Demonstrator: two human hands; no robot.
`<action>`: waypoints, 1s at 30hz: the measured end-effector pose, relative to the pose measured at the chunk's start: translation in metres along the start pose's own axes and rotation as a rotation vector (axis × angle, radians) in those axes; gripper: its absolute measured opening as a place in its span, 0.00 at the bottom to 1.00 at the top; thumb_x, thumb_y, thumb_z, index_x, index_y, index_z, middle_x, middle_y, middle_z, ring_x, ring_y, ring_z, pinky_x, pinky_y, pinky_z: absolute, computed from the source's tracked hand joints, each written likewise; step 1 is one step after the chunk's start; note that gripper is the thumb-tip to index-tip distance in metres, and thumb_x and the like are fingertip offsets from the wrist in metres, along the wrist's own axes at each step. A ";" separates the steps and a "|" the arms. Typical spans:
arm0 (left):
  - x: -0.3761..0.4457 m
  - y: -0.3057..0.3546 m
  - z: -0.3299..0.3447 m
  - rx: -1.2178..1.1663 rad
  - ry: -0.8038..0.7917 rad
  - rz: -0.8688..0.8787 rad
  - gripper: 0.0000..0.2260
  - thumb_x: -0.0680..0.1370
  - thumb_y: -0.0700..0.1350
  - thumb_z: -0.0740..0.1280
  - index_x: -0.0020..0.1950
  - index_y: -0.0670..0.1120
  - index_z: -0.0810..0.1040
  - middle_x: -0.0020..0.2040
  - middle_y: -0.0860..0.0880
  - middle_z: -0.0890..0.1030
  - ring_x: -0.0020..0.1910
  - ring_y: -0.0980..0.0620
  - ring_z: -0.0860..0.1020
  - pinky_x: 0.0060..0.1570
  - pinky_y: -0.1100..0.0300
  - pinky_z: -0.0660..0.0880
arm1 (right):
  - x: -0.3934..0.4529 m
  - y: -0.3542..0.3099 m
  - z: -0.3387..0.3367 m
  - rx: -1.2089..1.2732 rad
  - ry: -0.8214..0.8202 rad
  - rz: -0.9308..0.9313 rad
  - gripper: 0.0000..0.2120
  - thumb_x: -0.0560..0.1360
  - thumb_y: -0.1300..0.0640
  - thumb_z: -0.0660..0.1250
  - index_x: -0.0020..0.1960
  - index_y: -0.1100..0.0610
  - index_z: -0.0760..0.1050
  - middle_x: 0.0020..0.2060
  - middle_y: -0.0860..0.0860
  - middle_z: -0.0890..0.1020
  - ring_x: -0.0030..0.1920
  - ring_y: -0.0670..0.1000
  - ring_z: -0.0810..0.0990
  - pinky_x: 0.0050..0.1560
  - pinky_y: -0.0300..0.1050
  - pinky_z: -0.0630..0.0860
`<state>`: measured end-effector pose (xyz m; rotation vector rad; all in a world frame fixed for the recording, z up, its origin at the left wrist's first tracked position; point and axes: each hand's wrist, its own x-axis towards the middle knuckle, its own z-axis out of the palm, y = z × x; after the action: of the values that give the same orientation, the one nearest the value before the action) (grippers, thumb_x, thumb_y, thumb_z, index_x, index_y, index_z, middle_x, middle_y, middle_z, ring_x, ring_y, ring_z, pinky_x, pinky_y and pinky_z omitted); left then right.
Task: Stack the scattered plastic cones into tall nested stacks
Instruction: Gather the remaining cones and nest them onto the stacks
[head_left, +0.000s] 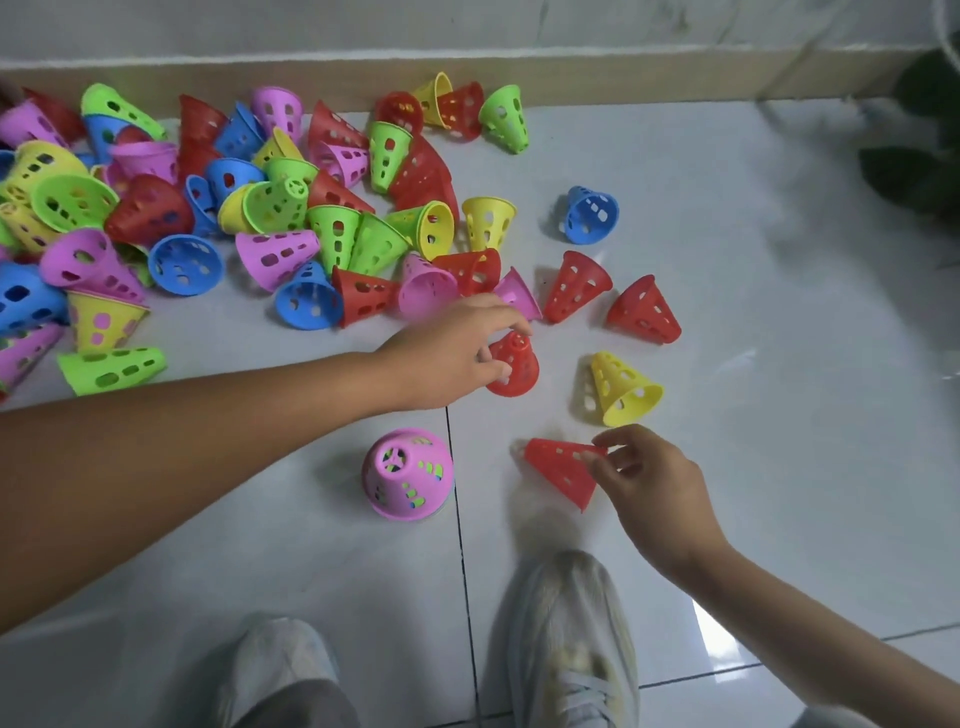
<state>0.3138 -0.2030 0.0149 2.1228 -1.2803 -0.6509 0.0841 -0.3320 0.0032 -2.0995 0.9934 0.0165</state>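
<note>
**Both hands on red cones beside the pile**

On the pale tiled floor, the left hand reaches in from the left and curls its fingers over the narrow top of an upright red cone, the thumb on the near side and the fingertips on the far side, so the hand has hold of it. Nearer the camera, the right hand pinches the wide rim of a second red cone, which lies tilted with its narrow end pointing left (whether that end touches the tile cannot be told).

Just left of this cone, across a dark grout line, stands a pink stack, narrow end up, with other colours showing through its holes. A yellow cone lies on its side between the two hands, to their right. Beyond it two more red cones and lie tipped over, and a blue cone lies apart from the rest farther back.

Across the upper left spreads the main scatter of cones: red, green, blue, yellow and pink, most on their sides and many touching, running up to a beige skirting board. Two pale shoes show at the bottom edge, and dark leaves at the right.
</note>
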 end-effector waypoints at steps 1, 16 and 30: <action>0.003 -0.002 0.002 0.021 -0.008 0.012 0.17 0.74 0.43 0.74 0.62 0.52 0.78 0.59 0.56 0.74 0.41 0.56 0.81 0.49 0.53 0.79 | -0.001 0.000 0.001 0.030 0.016 0.010 0.04 0.76 0.49 0.70 0.50 0.47 0.80 0.38 0.43 0.83 0.39 0.39 0.80 0.37 0.27 0.70; -0.011 -0.028 0.003 0.031 0.077 -0.093 0.15 0.73 0.48 0.75 0.58 0.53 0.78 0.50 0.57 0.77 0.38 0.57 0.75 0.45 0.56 0.74 | -0.033 -0.026 -0.007 0.585 0.013 0.125 0.06 0.80 0.61 0.66 0.51 0.53 0.81 0.35 0.53 0.83 0.33 0.47 0.77 0.39 0.38 0.76; -0.109 0.011 -0.048 -0.569 0.562 -0.314 0.14 0.78 0.51 0.64 0.63 0.55 0.76 0.54 0.54 0.81 0.46 0.55 0.79 0.43 0.60 0.78 | -0.051 -0.067 -0.002 1.226 -0.162 0.329 0.10 0.79 0.65 0.61 0.56 0.60 0.79 0.37 0.52 0.78 0.32 0.47 0.72 0.38 0.38 0.75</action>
<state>0.2926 -0.0990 0.0696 1.8348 -0.3976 -0.4239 0.0920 -0.2754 0.0645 -0.8021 0.8842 -0.2032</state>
